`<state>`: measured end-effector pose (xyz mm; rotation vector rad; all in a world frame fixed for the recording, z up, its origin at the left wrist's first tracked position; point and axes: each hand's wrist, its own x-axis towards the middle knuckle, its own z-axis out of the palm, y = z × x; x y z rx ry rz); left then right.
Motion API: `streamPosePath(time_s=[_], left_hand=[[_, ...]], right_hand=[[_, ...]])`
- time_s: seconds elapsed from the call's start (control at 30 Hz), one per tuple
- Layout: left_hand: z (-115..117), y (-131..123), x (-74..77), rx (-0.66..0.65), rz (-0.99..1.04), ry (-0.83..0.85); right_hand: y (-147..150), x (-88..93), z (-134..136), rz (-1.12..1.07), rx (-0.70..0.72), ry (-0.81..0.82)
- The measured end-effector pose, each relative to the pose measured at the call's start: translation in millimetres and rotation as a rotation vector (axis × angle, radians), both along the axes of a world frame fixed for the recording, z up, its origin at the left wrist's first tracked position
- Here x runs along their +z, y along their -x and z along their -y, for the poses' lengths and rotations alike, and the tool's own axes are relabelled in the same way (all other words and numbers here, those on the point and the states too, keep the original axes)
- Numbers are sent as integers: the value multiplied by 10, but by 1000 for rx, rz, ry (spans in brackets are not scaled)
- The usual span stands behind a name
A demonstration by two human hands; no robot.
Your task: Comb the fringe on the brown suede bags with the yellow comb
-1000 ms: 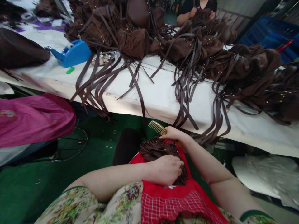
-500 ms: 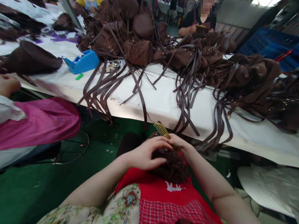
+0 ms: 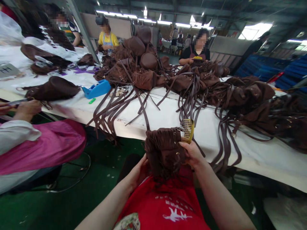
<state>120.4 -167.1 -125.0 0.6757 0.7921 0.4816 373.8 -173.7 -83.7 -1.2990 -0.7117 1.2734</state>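
Note:
I hold a small brown fringed bag (image 3: 164, 149) up in front of my chest, above my red apron (image 3: 168, 204). My left hand (image 3: 139, 171) grips the bag's lower left side, fingers curled under it. My right hand (image 3: 192, 153) holds the bag's right side and also pinches a yellow comb (image 3: 188, 130), whose teeth rest against the bag's top edge.
A long white table (image 3: 168, 108) carries a heap of brown bags (image 3: 144, 60) with straps (image 3: 112, 108) hanging over its edge, and a blue tape dispenser (image 3: 97, 88). A person in a pink apron (image 3: 40, 147) sits at my left. Other people work across the table.
Both hands have lifted the brown bag from my lap to chest height. The comb now lies against the bag's top. My view has tilted up to show the room.

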Motion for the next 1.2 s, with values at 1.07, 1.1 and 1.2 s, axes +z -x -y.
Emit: streamPosePath(time_s=[1.07,1.1,1.2], left_hand=[[-206,301,291,319,-673,-1005],[-204,265,268,351,-669,-951],[-265,214,216,535,-622,-710]], right_hand=[[678,-135,298,-453,87,56],[668,-102,311,-479,131,24],[545,31,373,-383,285,-105]])
